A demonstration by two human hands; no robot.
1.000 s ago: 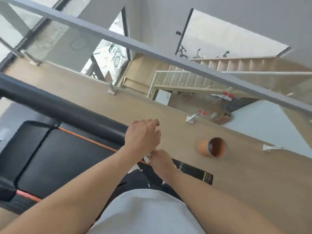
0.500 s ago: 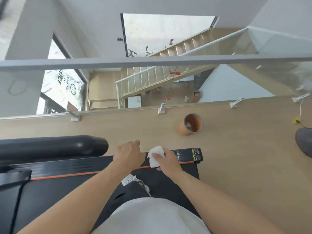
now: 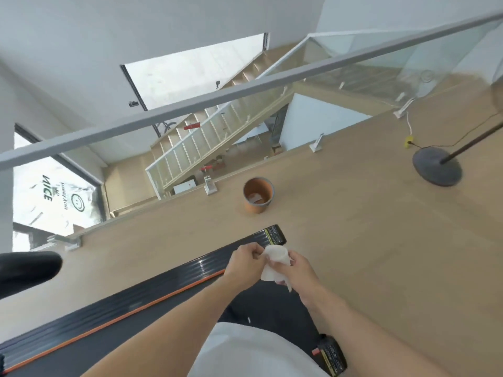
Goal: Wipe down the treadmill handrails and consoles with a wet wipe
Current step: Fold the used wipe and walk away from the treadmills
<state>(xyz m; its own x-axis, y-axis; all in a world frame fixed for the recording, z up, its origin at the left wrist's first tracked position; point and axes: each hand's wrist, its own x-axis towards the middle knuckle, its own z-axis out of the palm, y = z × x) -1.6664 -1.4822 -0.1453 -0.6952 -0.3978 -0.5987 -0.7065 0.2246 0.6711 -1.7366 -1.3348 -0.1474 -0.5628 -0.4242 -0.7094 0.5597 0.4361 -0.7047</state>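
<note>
Pale wooden floor (image 3: pixel 340 240), treadmill deck (image 3: pixel 152 300), orange pot (image 3: pixel 258 195), round lamp base (image 3: pixel 436 166)

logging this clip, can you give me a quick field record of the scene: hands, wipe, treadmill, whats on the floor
left hand: pinches the wipe's upper edge
right hand: grips the wipe from the other side
wet wipe: white, crumpled, held between both hands above the treadmill's end
treadmill: black side rail with orange stripe, person standing on it
handrail: black, at left edge, untouched
orange bin: upright on the wooden floor, something pale inside
lamp base: round, dark, far right on the floor
</note>
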